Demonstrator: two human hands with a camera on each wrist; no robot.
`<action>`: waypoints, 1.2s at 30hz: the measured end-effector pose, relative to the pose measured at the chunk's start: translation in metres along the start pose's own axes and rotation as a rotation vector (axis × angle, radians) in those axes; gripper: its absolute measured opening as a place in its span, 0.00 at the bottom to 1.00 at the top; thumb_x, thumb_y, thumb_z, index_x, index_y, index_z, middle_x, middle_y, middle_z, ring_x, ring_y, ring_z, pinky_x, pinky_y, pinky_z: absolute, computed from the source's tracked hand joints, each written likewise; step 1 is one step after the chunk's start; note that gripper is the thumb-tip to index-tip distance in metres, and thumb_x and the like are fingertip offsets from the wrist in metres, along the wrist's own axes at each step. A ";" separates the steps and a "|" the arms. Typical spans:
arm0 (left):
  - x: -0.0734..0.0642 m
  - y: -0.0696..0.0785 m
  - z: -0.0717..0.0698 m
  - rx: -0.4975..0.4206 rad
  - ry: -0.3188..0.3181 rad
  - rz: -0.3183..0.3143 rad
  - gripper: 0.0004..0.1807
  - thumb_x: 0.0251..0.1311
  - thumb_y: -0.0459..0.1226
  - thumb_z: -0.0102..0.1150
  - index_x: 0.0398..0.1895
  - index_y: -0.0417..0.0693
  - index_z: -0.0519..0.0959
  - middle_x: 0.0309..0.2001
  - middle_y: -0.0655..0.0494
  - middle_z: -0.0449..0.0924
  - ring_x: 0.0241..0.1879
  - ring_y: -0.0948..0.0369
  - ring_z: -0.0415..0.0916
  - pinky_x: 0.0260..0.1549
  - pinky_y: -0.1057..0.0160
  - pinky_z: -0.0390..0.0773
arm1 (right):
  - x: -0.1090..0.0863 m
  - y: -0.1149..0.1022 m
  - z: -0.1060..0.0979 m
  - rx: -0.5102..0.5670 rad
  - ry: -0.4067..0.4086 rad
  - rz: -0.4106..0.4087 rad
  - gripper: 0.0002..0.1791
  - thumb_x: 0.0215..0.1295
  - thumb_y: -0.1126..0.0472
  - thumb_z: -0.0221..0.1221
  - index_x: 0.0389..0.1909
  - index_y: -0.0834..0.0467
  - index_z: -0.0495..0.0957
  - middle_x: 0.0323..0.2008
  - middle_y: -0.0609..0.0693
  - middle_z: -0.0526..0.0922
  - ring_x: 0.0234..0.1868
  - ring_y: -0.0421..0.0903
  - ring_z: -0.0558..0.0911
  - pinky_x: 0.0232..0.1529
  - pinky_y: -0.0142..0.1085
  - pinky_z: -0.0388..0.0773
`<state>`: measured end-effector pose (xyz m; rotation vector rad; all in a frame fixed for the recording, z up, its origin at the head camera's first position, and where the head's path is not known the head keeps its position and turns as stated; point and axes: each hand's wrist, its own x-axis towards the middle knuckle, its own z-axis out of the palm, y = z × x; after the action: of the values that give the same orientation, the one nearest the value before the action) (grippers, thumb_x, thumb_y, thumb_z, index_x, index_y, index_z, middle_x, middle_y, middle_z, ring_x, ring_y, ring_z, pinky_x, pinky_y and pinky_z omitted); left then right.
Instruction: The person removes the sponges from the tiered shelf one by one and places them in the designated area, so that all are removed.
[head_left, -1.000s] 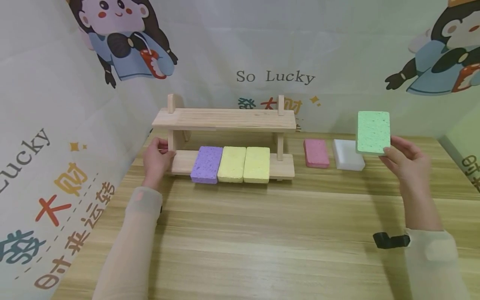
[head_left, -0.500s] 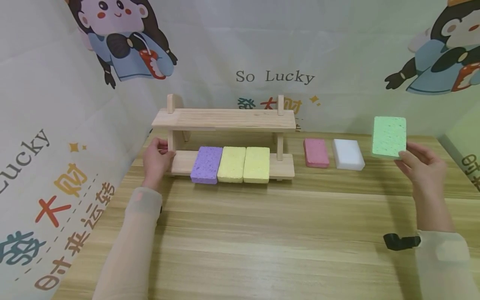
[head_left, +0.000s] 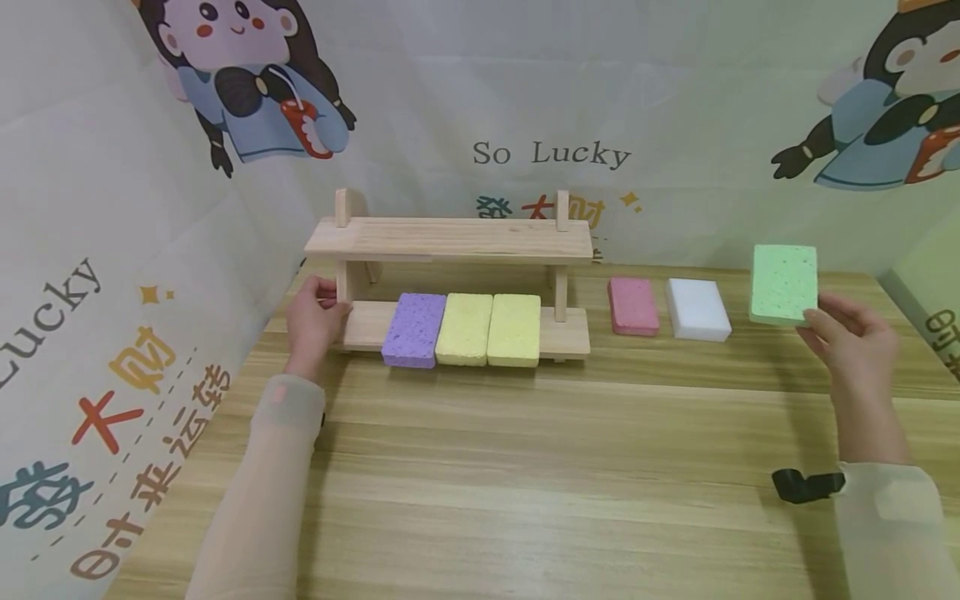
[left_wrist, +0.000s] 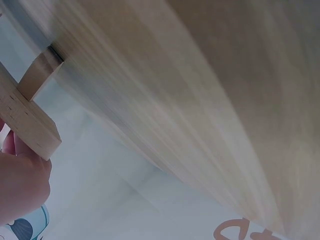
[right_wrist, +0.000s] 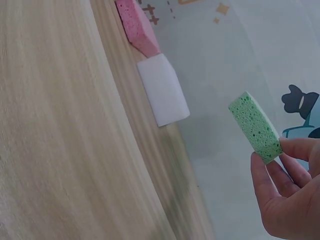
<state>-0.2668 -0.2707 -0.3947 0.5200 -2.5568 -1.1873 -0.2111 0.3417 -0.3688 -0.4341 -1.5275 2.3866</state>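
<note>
My right hand [head_left: 862,350] pinches a light green sponge [head_left: 783,285] by its lower right corner, above the table to the right of a white sponge [head_left: 698,309]. In the right wrist view, thumb and fingers grip one end of the green sponge [right_wrist: 256,127]. At the left end of a two-tier wooden shelf [head_left: 450,239], my left hand [head_left: 313,325] grips the lower board by its upright. A purple sponge [head_left: 414,330] and two yellow sponges [head_left: 464,329] lie side by side on the lower board, overhanging its front edge.
A pink sponge [head_left: 633,306] lies between the shelf and the white sponge on the wooden table [head_left: 525,467]. Behind the table hangs a printed cloth [head_left: 675,100]. A black strap [head_left: 808,486] sticks out at the right wrist.
My right hand has moved the green sponge to the right and lowered it, uncovering the white sponge. The left hand and the shelf have stayed in place.
</note>
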 end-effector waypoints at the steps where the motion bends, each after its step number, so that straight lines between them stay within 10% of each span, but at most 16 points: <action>1: 0.000 0.000 0.000 -0.001 -0.001 -0.001 0.17 0.63 0.28 0.59 0.55 0.35 0.71 0.55 0.36 0.79 0.57 0.45 0.78 0.60 0.50 0.75 | 0.001 0.001 -0.001 -0.011 0.004 0.003 0.11 0.57 0.75 0.65 0.36 0.57 0.84 0.31 0.42 0.87 0.29 0.35 0.86 0.29 0.27 0.84; 36: 0.003 0.001 -0.001 0.024 -0.028 -0.020 0.18 0.65 0.30 0.58 0.56 0.37 0.71 0.56 0.38 0.78 0.57 0.46 0.76 0.60 0.49 0.75 | 0.017 0.017 -0.020 -0.086 0.017 0.089 0.10 0.59 0.73 0.65 0.34 0.55 0.83 0.27 0.42 0.85 0.26 0.36 0.85 0.28 0.27 0.83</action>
<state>-0.2690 -0.2722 -0.3933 0.5388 -2.5982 -1.1797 -0.2201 0.3582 -0.3945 -0.5502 -1.6409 2.3825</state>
